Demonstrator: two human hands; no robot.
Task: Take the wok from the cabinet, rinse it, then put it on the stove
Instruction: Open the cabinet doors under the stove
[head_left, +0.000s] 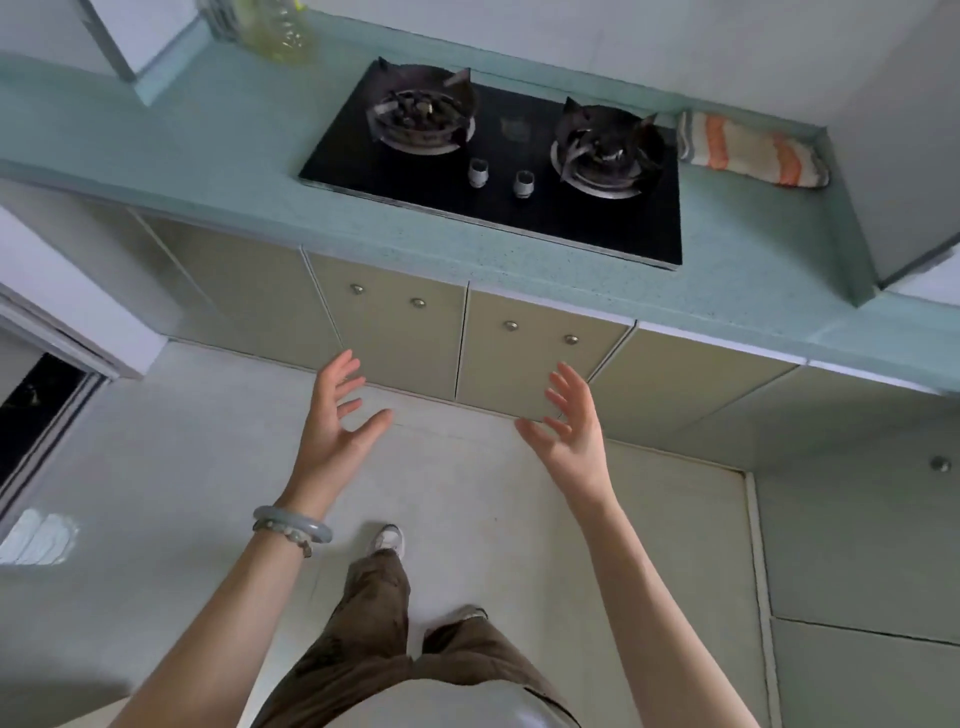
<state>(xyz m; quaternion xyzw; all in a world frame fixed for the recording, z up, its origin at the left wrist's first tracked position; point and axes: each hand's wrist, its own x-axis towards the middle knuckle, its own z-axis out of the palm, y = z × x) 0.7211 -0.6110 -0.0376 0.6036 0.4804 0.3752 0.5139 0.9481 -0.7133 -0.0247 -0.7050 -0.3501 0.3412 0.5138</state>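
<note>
I hold my left hand (332, 415) and right hand (569, 426) out in front of me, palms facing each other, fingers spread and released, grasping nothing. Both hang in the air in front of the beige cabinet doors with small round metal knobs (462, 332), which are closed; I cannot see the wok anywhere, so I cannot tell where it sits. Above the doors, the pale green speckled desk (234, 156) carries the black glass two-burner gas stove (498, 166), both burners bare. Just right of the stove lies a folded orange-and-white striped cloth (748, 150). A clear plastic bottle of yellowish liquid (275, 31) stands at the desk's back left. A pale jade bangle (293, 525) circles my left wrist.
</note>
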